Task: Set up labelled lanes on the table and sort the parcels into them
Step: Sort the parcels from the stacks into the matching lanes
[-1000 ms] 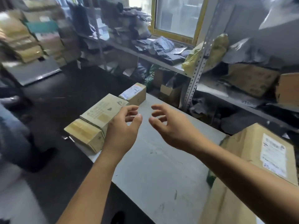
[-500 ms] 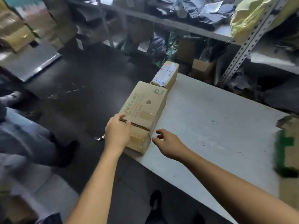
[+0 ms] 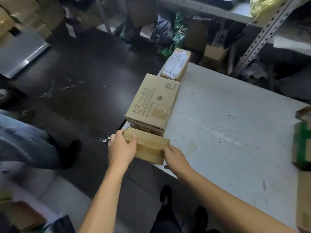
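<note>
Three cardboard parcels stand in a row along the left edge of the white table (image 3: 218,125). Nearest me is a small taped box (image 3: 149,147); my left hand (image 3: 122,148) grips its left end with the thumb on top, and my right hand (image 3: 175,158) holds its near right corner. Behind it sits a larger printed box (image 3: 154,101) with a heart mark. Farthest is a small box (image 3: 177,65) with a shipping label and a white handwritten paper label on its near end.
A green-and-brown carton (image 3: 303,145) pokes in at the table's right edge. Metal shelving (image 3: 259,36) with bags and boxes stands behind the table. Another person's leg in jeans (image 3: 25,142) is on the dark floor to the left. My feet (image 3: 165,194) are below the table's near edge.
The view has dropped towards the table's left corner. Both hands, open in the air a second ago, have come down and closed on the small taped box.
</note>
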Available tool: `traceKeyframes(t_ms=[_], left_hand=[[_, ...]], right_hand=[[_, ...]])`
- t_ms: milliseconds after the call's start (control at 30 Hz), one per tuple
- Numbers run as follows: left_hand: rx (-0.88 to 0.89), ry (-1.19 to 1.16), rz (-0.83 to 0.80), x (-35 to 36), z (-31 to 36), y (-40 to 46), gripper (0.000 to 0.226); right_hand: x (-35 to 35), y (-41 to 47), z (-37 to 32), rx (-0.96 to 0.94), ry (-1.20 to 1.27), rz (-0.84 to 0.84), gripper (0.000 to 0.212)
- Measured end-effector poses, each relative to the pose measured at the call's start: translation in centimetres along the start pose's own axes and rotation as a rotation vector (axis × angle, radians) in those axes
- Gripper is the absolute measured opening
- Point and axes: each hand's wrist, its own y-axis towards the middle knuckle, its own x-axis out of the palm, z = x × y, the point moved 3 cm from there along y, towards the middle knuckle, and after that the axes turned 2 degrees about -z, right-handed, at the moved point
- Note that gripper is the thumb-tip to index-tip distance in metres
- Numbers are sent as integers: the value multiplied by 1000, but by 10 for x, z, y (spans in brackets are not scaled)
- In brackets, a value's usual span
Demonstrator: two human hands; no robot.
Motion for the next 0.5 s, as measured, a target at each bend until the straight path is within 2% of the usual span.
traceKeyframes(t_ms=[133,333,400,500], left_hand=[[65,-87,3,9,14,-33,27],[83,-363,-17,42,56,-76,30],[111,-402,-75,56,72,-91,28],[159,-475,-158,77,96,-119,24]], right_hand=[[-25,-28,25,23,215,148,30],[-78,-63,43,-34,456,349,55],[-100,-75,46,-65,483,438,51],[-137,-94,57,-108,564,502,32]])
